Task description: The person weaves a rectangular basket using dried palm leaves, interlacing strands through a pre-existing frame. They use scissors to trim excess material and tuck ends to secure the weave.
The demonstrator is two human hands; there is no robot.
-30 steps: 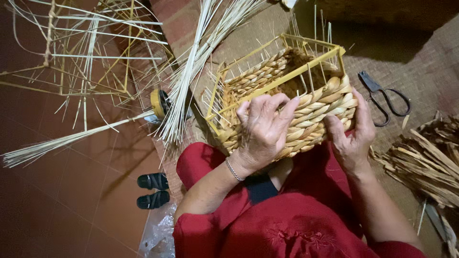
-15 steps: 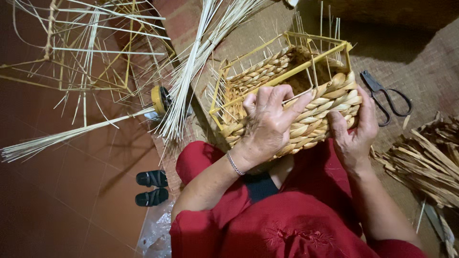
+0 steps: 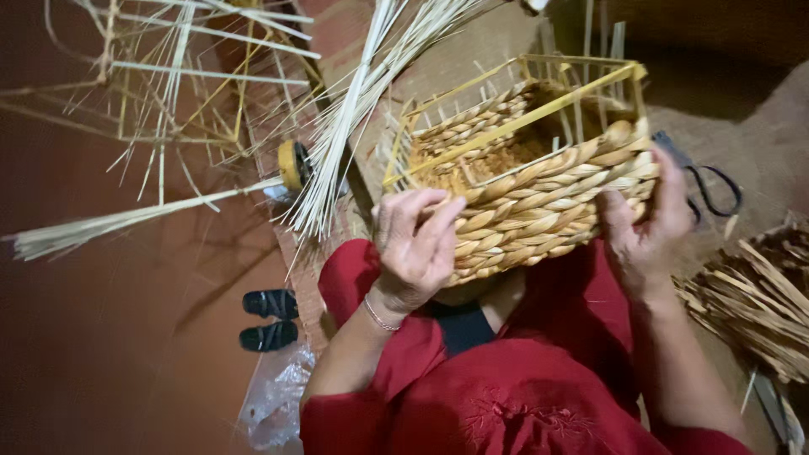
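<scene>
Weaving a rectangular basket on the lap, both hands on its near wall.

L hand (image 3: pixel 417 244) curls w/ fingers bent, pressing the twisted fibre rows at the near-left corner of the half-woven basket (image 3: pixel 539 194); R hand (image 3: pixel 645 223) lies flat against the near-right corner, steadying it. Looks like the step is packing or tucking a strand into the wall; next move likely calls for a firm pull, rows kept tight. Basket sits tilted between the hands; inside, only its woven base shows, no loose contents I can tell. Scissors (image 3: pixel 712 190) just beyond R hand, fibre bundle (image 3: pixel 754 295) to its right, reed stalks (image 3: pixel 362 101) beyond L hand.
</scene>
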